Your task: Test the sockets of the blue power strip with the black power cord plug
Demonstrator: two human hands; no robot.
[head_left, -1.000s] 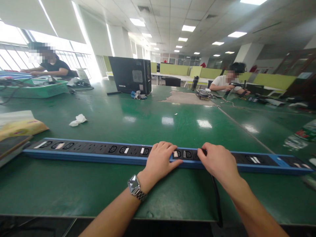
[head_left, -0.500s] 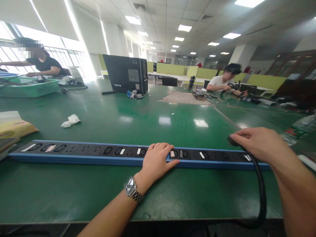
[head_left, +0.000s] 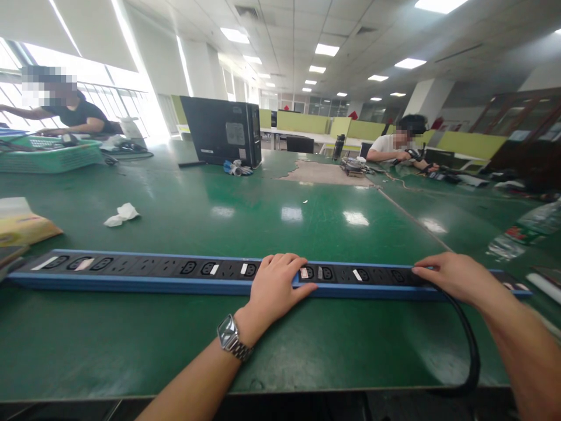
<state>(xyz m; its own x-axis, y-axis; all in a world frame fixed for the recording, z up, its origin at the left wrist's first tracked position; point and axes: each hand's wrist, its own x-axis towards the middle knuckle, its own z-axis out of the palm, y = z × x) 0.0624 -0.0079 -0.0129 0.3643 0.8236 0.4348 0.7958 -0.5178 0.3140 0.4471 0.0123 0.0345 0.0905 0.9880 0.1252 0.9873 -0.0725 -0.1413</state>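
Observation:
A long blue-edged power strip (head_left: 149, 283) with a row of black sockets lies across the green table (head_left: 210, 225). My left hand (head_left: 278, 280), with a watch (head_left: 228, 333) on its wrist, rests over the middle of the strip, fingers across its top and thumb stretched along the near side. Toward the strip's right part, my right hand (head_left: 456, 275) pinches the end of a thick black power cord (head_left: 471, 345). That end is down at the sockets, mostly hidden by the fingers; whether it sits in one I cannot tell. The cord loops down over the table's front edge.
A black computer case (head_left: 219, 131) stands at the back with gloves (head_left: 239, 168) beside it. Crumpled tissue (head_left: 123, 214) and a yellow packet (head_left: 26, 222) lie left, below a green basket (head_left: 52, 156). A plastic bottle (head_left: 526, 231) lies right. Two people sit across the table.
My right hand has come down from above the strip, bringing the cord's end to the sockets. The left hand stays on the strip.

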